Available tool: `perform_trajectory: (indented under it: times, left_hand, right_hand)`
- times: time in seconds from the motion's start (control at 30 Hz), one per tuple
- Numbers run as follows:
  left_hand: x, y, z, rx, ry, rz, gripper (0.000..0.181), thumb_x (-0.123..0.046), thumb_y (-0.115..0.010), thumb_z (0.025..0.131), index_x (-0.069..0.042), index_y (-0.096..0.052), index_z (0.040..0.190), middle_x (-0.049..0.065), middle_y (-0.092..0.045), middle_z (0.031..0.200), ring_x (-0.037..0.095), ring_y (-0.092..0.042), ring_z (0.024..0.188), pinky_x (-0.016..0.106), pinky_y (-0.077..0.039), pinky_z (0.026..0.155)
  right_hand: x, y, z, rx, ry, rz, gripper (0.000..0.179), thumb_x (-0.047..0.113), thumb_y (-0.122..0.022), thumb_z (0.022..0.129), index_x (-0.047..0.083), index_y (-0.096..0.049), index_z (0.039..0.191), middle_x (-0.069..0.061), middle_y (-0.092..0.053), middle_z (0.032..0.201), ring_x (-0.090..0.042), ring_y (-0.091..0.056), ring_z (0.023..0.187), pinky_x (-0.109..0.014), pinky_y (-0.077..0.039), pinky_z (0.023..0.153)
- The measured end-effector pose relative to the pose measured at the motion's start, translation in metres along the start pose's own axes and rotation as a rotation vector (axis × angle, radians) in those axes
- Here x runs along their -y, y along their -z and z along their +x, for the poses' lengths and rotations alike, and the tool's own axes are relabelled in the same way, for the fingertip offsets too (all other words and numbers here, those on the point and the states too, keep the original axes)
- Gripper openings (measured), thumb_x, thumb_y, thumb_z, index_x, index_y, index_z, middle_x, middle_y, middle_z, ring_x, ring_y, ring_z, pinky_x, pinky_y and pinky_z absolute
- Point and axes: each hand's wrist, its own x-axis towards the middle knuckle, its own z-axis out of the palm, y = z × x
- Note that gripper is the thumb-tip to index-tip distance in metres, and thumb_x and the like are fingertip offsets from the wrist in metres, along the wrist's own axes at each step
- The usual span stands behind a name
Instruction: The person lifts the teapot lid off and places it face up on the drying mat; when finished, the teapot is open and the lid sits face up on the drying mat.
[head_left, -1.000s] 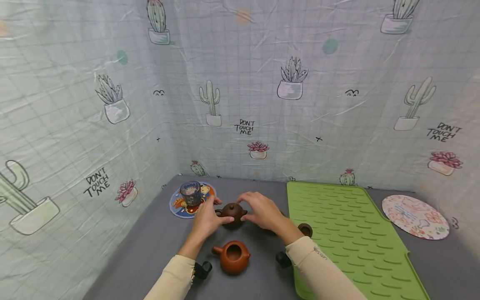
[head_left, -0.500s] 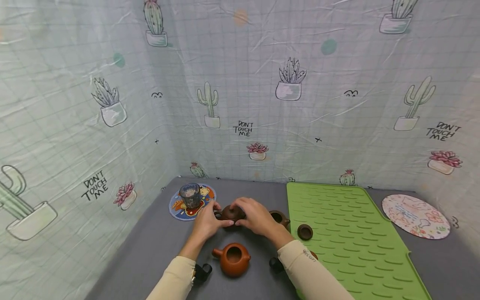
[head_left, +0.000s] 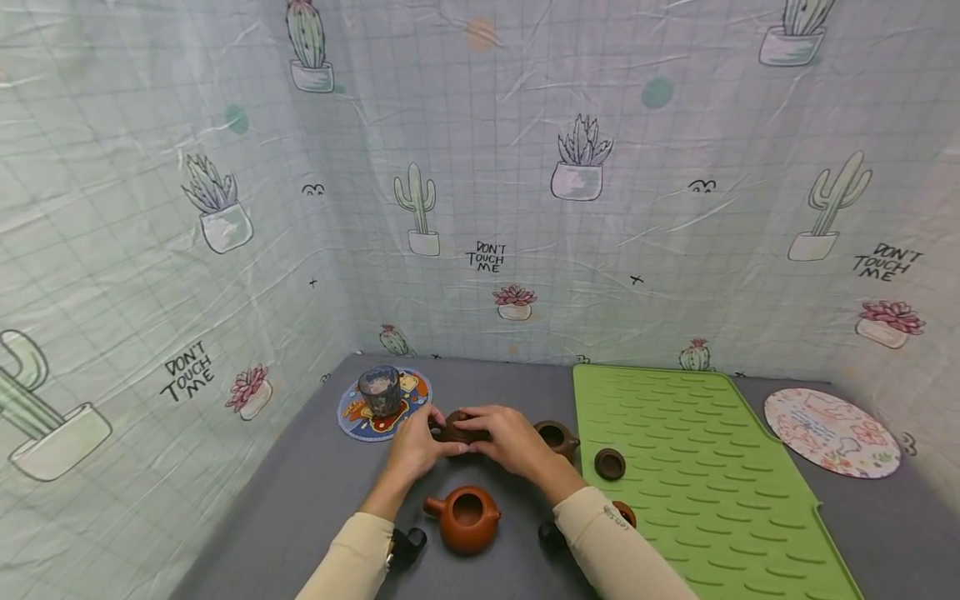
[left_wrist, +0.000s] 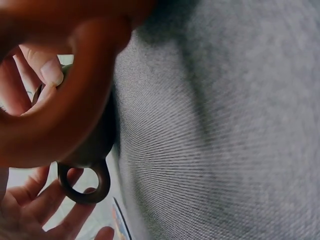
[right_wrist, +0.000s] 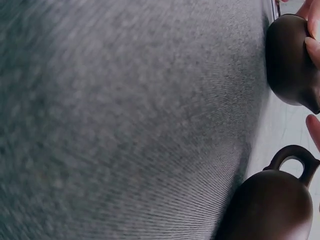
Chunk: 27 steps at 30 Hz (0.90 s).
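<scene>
since a second ago the right hand (head_left: 510,437) has slid in from the spout side and now reaches across the squat dark brown clay-looking teapot (right_wrist: 289,62), leaving the left hand (head_left: 415,442) almost where it was, on the handle side. both hands are clamped around that pot, thumbs close together at the near side; which fingertips press its top is hard to tell. such a grip from two sides probably keeps the small round body from turning or tipping. the pot sits upright on the grey cloth-covered table (head_left: 300,508), between a second dark brown teapot (right_wrist: 272,210), lidless, and a dark glassy cup (head_left: 381,392) on a round colourful mat (head_left: 351,423). nearer the person stands an orange-red teapot (head_left: 468,535), also uncovered. a small round dark brown lid (head_left: 610,464) lies on the ribbed green mat (head_left: 675,433), perhaps parked there so it stays put beside its likely pot.
</scene>
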Motion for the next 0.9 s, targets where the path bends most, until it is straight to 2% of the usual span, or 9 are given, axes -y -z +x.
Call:
perform_trajectory:
  times: [0.3, 0.53, 0.9]
  left_hand:
    - [-0.0006, 0.0001, 0.0009, 0.01, 0.032, 0.022, 0.048, -0.03, -0.096, 0.068, -0.012, -0.061, 0.095, 0.011, -0.07, 0.101, 0.026, -0.064, 0.093, 0.047, -0.05, 0.084]
    - [-0.0013, 0.0008, 0.0016, -0.007, 0.023, 0.021, 0.049, -0.03, -0.097, 0.067, -0.011, -0.061, 0.094, 0.012, -0.07, 0.1, 0.025, -0.064, 0.091, 0.046, -0.05, 0.082]
    - [-0.0042, 0.0016, 0.0027, 0.008, 0.06, 0.04, 0.047, -0.032, -0.096, 0.067, -0.014, -0.062, 0.093, 0.009, -0.069, 0.096, 0.022, -0.06, 0.084, 0.039, -0.046, 0.074]
  right_hand:
    - [-0.001, -0.0025, 0.0003, -0.011, -0.02, 0.048, 0.049, 0.021, -0.081, 0.086, 0.021, -0.069, 0.133, -0.003, -0.063, 0.145, -0.024, -0.066, 0.127, -0.042, -0.056, 0.099]
    - [0.0001, -0.0032, 0.002, -0.02, -0.04, 0.036, 0.049, 0.022, -0.081, 0.086, 0.022, -0.069, 0.133, -0.002, -0.063, 0.145, -0.022, -0.068, 0.124, -0.041, -0.057, 0.096]
    - [0.0026, -0.0008, 0.0017, -0.017, -0.061, 0.058, 0.049, 0.021, -0.081, 0.085, 0.021, -0.07, 0.132, -0.003, -0.064, 0.144, -0.024, -0.069, 0.123, -0.041, -0.058, 0.094]
